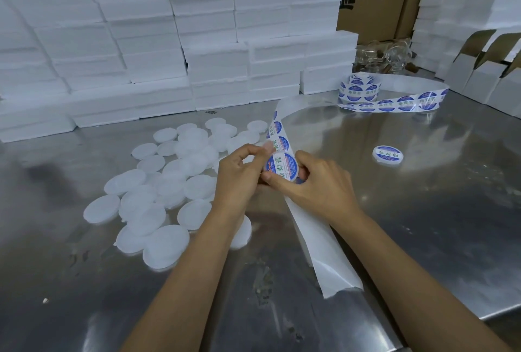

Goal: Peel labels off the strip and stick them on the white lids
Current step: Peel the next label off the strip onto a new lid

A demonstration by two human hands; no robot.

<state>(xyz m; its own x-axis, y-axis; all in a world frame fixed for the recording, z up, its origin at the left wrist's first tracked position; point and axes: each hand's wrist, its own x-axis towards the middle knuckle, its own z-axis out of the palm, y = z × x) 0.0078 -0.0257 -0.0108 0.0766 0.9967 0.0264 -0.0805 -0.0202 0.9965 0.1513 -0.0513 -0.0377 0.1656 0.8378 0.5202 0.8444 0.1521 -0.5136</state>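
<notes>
Nearest the camera, the bare tail of the label strip hangs down over the counter, its long axis running from that torn end up and away between the hands, then curving off to the right toward the loose coil beyond. Just above the tail, the right hand grips a white lid, its thumb curled under the rim, while the left hand pinches the edge of the strip with thumb and forefinger right beside the lid. A blue round label faces up on it, so the step in hand looks like pressing down a freshly stuck label. The next move probably calls for smoothing it and putting the lid down. Left of the strip lies the heap of plain lids; right of it, one labelled lid sits apart.
</notes>
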